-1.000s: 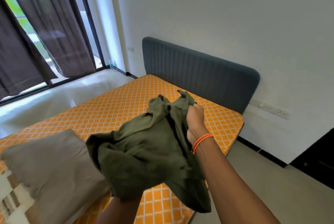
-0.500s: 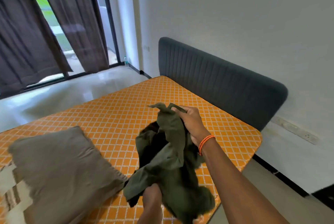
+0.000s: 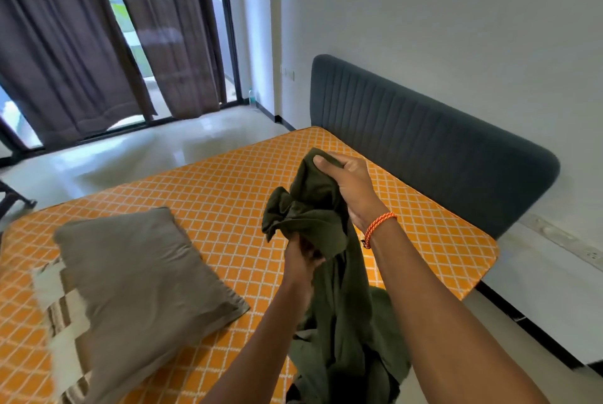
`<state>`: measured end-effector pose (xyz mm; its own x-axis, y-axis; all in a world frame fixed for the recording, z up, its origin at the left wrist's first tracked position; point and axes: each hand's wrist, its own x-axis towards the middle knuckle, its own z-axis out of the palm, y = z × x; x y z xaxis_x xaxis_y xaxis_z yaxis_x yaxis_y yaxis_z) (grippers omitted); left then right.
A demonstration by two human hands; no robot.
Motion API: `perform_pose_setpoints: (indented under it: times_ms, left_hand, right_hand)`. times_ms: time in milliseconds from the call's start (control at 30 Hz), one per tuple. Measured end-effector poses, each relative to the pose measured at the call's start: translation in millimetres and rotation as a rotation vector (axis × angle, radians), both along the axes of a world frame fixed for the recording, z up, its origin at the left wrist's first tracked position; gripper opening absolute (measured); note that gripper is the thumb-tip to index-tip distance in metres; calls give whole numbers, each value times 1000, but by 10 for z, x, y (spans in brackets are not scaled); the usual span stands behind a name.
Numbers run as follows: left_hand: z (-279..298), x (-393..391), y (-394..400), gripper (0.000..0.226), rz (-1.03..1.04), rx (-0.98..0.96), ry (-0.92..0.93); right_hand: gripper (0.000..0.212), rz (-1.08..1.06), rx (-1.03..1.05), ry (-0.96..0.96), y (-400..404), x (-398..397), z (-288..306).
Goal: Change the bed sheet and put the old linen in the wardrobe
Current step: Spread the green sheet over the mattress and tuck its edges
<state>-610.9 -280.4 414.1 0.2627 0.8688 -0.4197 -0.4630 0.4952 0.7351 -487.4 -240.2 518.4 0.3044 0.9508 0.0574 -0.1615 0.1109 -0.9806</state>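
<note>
A bunched olive-green cloth (image 3: pixel 339 312) hangs in front of me over the near edge of the bed. My right hand (image 3: pixel 352 188), with an orange band at the wrist, grips the cloth's top end. Lower down, my left hand (image 3: pixel 301 257) grips a gathered fold of the same cloth. The rest of the cloth trails down between my forearms. Under it lies the bare mattress (image 3: pixel 228 201), orange with a white diamond pattern.
A taupe pillow (image 3: pixel 140 276) lies on the mattress at the left, on a striped cloth (image 3: pixel 62 315). A dark grey padded headboard (image 3: pixel 424 149) stands against the white wall. Brown curtains (image 3: pixel 65 44) hang over glass doors beyond a glossy floor (image 3: pixel 130 159).
My left hand rose closer to my right, bunching the green cloth tighter; more of the cloth now hangs down. The view shifted right, nearer the bed.
</note>
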Motion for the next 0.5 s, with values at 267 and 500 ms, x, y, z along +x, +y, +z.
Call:
perform_pose_setpoints:
  times_ms: [267, 500]
  left_hand:
    - [164, -78, 66, 98, -45, -11, 28]
    - [-103, -177, 269, 75, 69, 87, 297]
  right_hand:
    - [27, 0, -65, -64, -38, 47, -39]
    - [19, -6, -168, -242, -90, 60, -268]
